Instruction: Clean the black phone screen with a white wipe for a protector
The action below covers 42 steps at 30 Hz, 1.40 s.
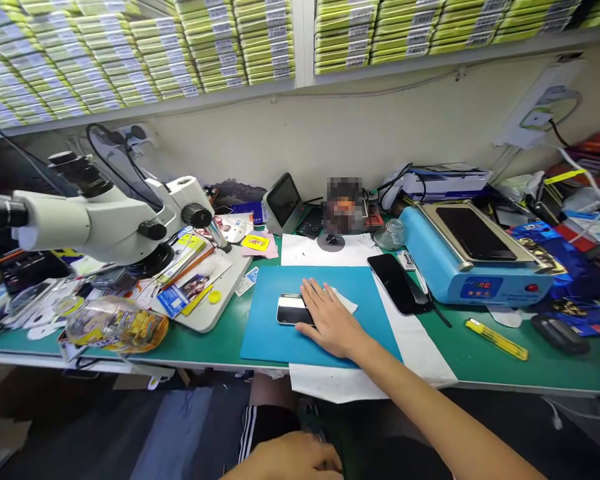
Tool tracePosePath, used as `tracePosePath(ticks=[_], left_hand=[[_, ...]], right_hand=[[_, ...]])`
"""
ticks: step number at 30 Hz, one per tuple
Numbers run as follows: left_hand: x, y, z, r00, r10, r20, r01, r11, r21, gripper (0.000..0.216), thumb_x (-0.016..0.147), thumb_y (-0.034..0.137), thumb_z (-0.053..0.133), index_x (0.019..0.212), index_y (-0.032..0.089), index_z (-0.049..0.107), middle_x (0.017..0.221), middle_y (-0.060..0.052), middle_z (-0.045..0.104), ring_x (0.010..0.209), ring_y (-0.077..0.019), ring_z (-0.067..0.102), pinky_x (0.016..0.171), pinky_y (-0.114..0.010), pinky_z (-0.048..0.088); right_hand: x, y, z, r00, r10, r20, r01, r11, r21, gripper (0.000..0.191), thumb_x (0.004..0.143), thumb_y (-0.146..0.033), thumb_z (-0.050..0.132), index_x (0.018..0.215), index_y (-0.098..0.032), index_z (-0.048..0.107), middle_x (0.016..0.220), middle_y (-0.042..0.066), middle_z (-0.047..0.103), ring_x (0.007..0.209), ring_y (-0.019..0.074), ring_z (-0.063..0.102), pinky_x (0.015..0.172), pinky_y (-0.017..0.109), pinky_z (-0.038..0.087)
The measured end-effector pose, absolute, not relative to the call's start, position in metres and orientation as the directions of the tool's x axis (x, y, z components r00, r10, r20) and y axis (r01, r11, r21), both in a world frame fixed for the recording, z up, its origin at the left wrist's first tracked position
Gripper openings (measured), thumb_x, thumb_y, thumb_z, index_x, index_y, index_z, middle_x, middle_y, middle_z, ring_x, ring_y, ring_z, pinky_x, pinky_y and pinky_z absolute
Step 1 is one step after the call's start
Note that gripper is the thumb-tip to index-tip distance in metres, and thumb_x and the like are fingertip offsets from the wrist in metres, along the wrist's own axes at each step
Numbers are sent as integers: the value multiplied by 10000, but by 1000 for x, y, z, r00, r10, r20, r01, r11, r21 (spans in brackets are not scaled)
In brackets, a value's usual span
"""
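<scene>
On a blue mat (270, 340) lies a smartphone (289, 311) with a dark screen and a pale band across it. My right hand (330, 320) is flat, palm down, over the phone's right part, its fingers stretched out. A corner of white paper or cloth (349, 300) shows from beneath the hand; the rest of it is hidden. Below the table edge, over my lap, is my left hand (295, 457). It is blurred and partly cut off by the frame, and whether it holds anything cannot be made out.
A microscope (105, 223) and a plastic bottle (117, 325) stand left among papers. To the right are a black phone (399, 283), a blue heating plate machine (473, 257) bearing another phone, and a yellow utility knife (497, 339). Shelves with yellow packages (215, 47) hang above.
</scene>
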State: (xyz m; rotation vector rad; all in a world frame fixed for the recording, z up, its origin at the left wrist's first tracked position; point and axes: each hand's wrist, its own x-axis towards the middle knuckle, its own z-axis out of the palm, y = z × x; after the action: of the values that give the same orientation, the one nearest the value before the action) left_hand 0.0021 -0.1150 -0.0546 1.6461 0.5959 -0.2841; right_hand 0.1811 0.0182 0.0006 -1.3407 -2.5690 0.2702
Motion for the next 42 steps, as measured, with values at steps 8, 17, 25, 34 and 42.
tracePosePath(ticks=[8,17,25,34,42], left_hand=[[-59,-44,44,445,892,73,458,-298,837,244,995,389,546,1109,222,681,1128,-63,719,1071,-241,655,979,-374,507],[-54,22,2,526,819,230,641,-560,526,674,890,460,717,1481,245,472,1495,-111,519,1379,-318,461,1152,-497,419],[-55,24,-7,457,866,205,673,-487,557,484,926,427,689,1372,283,572,1472,-58,548,1365,-285,479,1143,-470,438],[-56,25,-6,425,887,180,638,-435,635,556,907,395,711,1403,270,493,1404,-67,597,1340,-279,509,1104,-446,475],[-53,24,-12,368,899,235,727,-436,530,626,886,454,720,1427,246,483,1439,-103,557,1422,-334,427,1159,-512,414]], right_hand=[[183,21,-18,-627,739,246,705,673,-226,758,1051,-509,340,1647,-144,48,1671,170,249,1553,305,219,1227,547,318],[185,16,-15,-642,701,311,674,709,-207,780,1039,-480,412,1646,-133,66,1683,176,230,1560,314,187,1232,544,308],[194,12,-4,-356,795,491,806,527,-268,500,1019,-508,448,1299,-129,617,1357,216,622,1270,341,581,1001,512,533],[195,7,3,-451,769,453,754,599,-268,223,1015,-329,522,1022,-198,703,1011,93,742,943,237,671,826,393,575],[192,-3,-3,-438,789,431,779,573,-257,340,1017,-366,520,1281,-221,678,1285,111,716,1212,287,652,1030,506,532]])
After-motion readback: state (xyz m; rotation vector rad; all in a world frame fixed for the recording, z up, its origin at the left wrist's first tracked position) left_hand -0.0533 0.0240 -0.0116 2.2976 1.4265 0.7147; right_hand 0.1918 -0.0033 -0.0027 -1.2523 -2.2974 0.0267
